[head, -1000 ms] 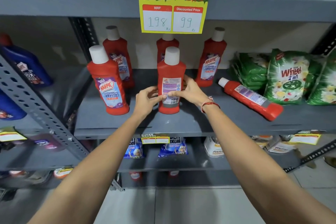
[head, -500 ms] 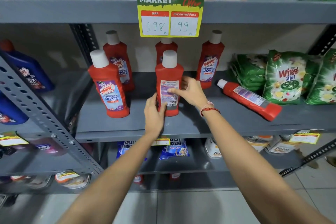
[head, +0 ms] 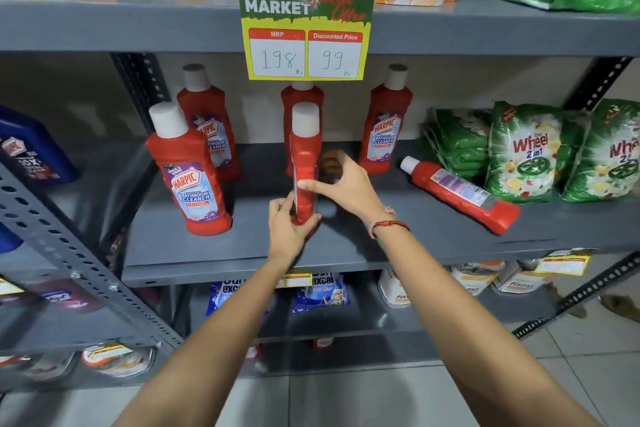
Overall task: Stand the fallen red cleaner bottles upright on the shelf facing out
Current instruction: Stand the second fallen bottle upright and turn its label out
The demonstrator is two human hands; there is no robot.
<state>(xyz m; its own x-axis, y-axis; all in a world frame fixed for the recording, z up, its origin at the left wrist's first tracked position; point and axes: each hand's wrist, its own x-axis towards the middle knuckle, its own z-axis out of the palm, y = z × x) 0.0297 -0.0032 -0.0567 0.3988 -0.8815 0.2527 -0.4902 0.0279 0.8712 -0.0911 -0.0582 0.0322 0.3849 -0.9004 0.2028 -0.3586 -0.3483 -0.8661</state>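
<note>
Both hands are on the centre bottle (head: 304, 163): the left hand (head: 289, 230) grips its base, the right hand (head: 341, 184) pinches its body with fingertips. It stands upright on the shelf (head: 398, 239), narrow side toward the camera, label edge-on. The step looks like turning it to face out. Next, likely, finish the twist, then reach for the fallen bottle (head: 460, 194) lying to the right of the right hand.

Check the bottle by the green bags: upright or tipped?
Tipped. The bottle lies on its side on the shelf, white cap toward the back left, base toward the front right.
</note>
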